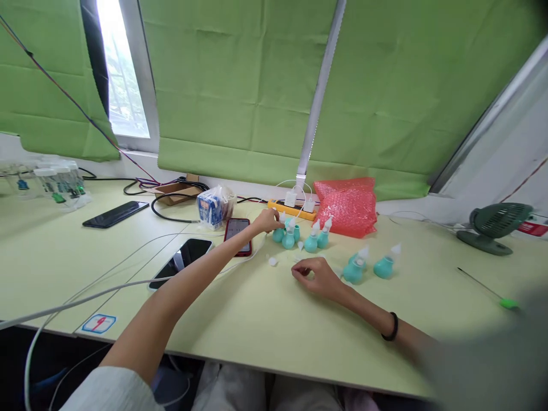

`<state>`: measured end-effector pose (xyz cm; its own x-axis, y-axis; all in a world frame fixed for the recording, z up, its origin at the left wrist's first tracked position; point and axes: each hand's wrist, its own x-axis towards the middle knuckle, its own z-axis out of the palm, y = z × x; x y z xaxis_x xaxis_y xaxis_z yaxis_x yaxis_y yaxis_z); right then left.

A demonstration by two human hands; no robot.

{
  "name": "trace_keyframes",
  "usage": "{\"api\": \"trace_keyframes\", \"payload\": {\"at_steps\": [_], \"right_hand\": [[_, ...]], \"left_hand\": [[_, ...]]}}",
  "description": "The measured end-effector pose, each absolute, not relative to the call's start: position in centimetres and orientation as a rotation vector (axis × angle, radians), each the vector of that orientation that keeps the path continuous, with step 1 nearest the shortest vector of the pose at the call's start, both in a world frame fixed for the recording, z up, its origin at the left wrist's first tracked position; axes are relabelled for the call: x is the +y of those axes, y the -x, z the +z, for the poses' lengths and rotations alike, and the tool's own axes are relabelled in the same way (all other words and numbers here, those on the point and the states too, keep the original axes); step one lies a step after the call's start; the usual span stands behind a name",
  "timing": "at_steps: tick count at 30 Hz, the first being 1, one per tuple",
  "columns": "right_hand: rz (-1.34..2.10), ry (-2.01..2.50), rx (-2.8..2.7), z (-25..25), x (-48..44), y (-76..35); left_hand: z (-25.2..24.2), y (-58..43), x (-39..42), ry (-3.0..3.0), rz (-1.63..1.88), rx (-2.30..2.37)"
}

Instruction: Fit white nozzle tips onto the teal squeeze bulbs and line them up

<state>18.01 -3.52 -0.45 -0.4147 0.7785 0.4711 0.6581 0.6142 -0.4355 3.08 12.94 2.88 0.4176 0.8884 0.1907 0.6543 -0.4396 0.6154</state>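
My left hand [268,221] reaches to the back of the table, its fingers closed at the pale tip of a turquoise bulb nasal aspirator [278,234]. Beside it, a matching aspirator [288,238] stands upright in the same cluster. Two more, one of them a turquoise aspirator [311,242], are just to the right. Low over the table, my right hand [319,277] has its thumb and fingers curled into a pinch; anything between them is too small to make out. Right of that hand sit an aspirator [353,272] and a tilted aspirator [384,266]. A small white cap [273,261] lies between my hands.
Behind the aspirators are a yellow power strip [299,211] with plugged-in chargers and a red bubble-wrap pouch [346,206]. A red-cased phone [238,235], a black phone [184,260] and white cables lie by my left arm. At right are a green fan [492,225] and a green-handled rod [488,289].
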Motion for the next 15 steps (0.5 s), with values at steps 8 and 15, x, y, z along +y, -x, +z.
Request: {"api": "trace_keyframes", "payload": {"at_steps": [8,15], "right_hand": [[-0.109,1.187,-2.379,-1.0,-3.4,-19.7],[-0.256,1.279,-2.347,-1.3,-3.3,-20.8]], "left_hand": [[2.9,-2.0,7.8,-2.195,0.975,1.447],[0.4,-0.8,-1.4,-2.820,0.620,0.918]]}}
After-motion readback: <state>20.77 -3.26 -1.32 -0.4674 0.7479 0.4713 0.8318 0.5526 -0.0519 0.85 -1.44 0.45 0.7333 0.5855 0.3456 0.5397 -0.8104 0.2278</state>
